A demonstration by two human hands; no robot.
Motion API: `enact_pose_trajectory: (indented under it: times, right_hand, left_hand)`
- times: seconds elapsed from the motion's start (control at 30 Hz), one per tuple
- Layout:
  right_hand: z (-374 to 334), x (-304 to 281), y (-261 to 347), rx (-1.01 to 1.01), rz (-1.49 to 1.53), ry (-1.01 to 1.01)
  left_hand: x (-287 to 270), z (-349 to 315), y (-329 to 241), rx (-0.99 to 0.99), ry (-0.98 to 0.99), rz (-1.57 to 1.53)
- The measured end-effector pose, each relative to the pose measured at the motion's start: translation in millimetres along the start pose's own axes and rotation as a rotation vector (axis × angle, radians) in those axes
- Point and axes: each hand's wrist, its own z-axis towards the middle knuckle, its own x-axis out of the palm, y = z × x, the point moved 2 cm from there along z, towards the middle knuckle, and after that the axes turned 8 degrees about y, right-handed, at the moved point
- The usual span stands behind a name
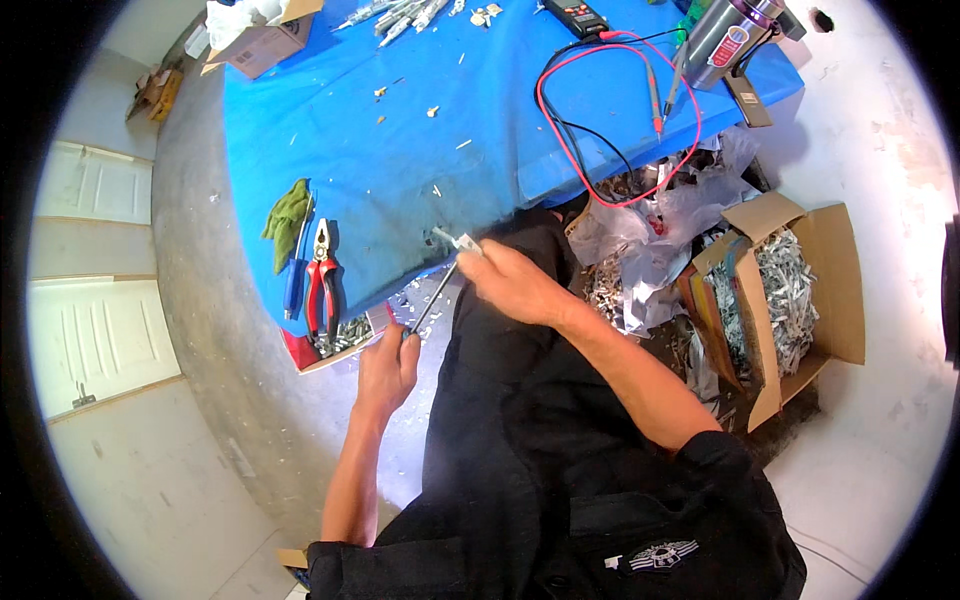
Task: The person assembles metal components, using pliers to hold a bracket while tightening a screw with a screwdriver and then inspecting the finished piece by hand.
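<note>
My left hand (388, 368) is closed around the handle of a screwdriver (433, 300), whose thin dark shaft slants up to the right. Its tip ends close to my right hand (515, 283); whether it touches the part there I cannot tell. Pinched in my right fingers is a small whitish metal part (466, 243), held at the near edge of the blue-covered table (400, 150). Left of both hands lie red-and-black pliers (321, 275), a blue-handled screwdriver (293, 285) and a green cloth (288, 222).
A multimeter (576, 16) with red and black leads and a steel flask (728, 45) stand at the far right. Metal scraps fill a cardboard box (838, 270) beside plastic bags (650, 265). Under the table edge sits a red-sided box (300, 352). Small debris dots the cloth.
</note>
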Motion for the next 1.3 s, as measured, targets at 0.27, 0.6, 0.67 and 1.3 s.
enact_pose_trajectory:
  times: [0.27,0.6,0.67,1.3]
  right_hand:
    - [-34,17,7,0.093,0.658,0.056]
    - [-45,23,-6,0.021,0.774,-0.134]
    - [-46,24,-2,0.033,0.800,-0.172]
    - [-45,39,-15,-0.131,0.697,-0.212]
  left_hand:
    - [-2,-61,-14,-0.013,-0.150,-0.131]
    - [19,-97,-29,-0.113,-0.134,-0.275]
    - [24,-99,-33,-0.098,-0.157,-0.275]
    - [33,-91,-54,-0.107,-0.111,-0.248]
